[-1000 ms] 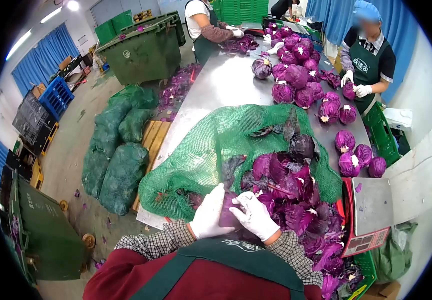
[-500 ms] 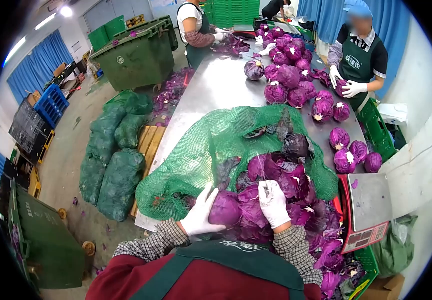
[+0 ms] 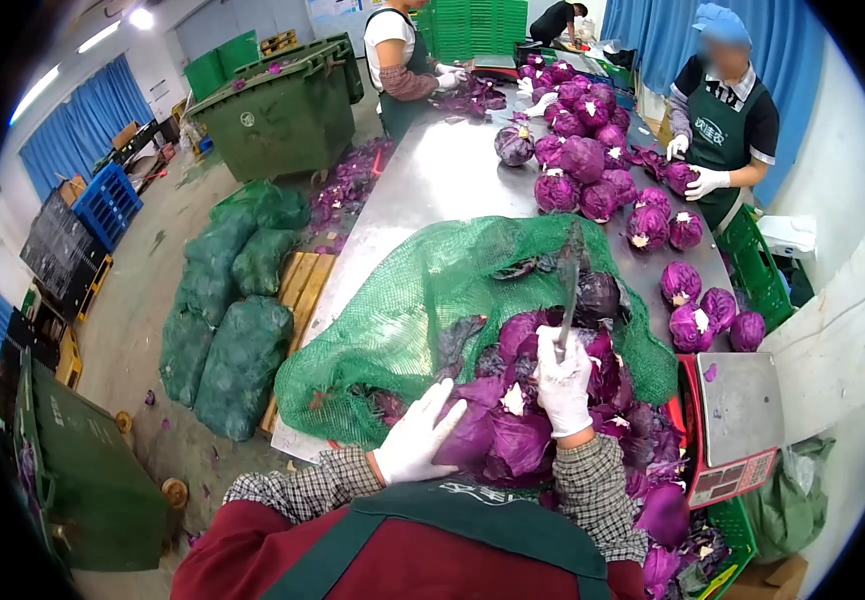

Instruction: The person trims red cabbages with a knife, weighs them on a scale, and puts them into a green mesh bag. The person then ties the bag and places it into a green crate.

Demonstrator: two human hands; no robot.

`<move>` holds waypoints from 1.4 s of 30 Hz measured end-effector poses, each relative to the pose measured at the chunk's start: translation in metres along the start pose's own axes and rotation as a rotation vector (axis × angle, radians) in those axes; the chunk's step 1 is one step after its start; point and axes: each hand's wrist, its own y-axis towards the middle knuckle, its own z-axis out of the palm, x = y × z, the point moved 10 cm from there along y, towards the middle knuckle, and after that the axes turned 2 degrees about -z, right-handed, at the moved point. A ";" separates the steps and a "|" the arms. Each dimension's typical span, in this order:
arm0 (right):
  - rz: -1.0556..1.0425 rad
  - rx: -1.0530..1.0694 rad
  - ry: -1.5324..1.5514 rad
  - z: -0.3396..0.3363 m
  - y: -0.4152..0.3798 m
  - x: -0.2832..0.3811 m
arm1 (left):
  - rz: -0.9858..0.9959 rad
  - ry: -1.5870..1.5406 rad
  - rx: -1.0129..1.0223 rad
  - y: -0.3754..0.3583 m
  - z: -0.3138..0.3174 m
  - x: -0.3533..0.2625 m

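My left hand point(image 3: 418, 440), in a white glove, grips the left side of a red cabbage point(image 3: 473, 430) close to my apron. The fingers lie along its outer leaves. A pale stem end point(image 3: 514, 399) shows on top. Just right of the cabbage, my right hand point(image 3: 564, 385), also gloved, is closed round a knife point(image 3: 572, 280) whose blade points up and away from me. A green mesh sack point(image 3: 383, 320) lies open on the table beyond my hands. More red cabbages and loose leaves point(image 3: 603, 370) spill from its mouth.
Trimmed cabbages point(image 3: 581, 158) are heaped farther along the metal table point(image 3: 413, 190). A scale point(image 3: 738, 420) stands at my right, by a green crate point(image 3: 738, 530) with leaves. Full sacks point(image 3: 243, 350) sit on a pallet at left. A co-worker point(image 3: 723, 120) at far right handles a cabbage.
My right hand has risen slightly and turned, so the knife blade now stands upright. A pale stem end now faces up on the cabbage. My left hand still rests against it.
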 end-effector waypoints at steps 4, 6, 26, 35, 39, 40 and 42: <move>0.068 -0.058 0.189 -0.017 0.023 0.008 | 0.001 0.064 0.080 0.010 0.008 -0.008; 0.056 -0.092 0.029 -0.033 0.031 0.004 | 0.019 0.086 0.096 0.012 0.008 -0.012; 0.534 0.732 0.344 0.059 -0.035 -0.033 | 0.082 0.097 0.148 0.016 0.020 -0.017; 0.346 0.366 0.185 0.085 0.016 -0.099 | 0.015 0.118 0.186 0.020 0.018 -0.011; 0.143 0.221 -0.055 0.068 0.004 -0.128 | 0.038 -0.194 0.048 0.022 0.003 0.024; 0.031 0.199 -0.140 0.068 0.003 -0.120 | 0.017 -0.270 0.061 0.020 0.001 0.035; -0.231 0.229 -0.468 0.067 -0.004 -0.084 | -0.019 -0.456 -0.013 0.019 -0.013 0.054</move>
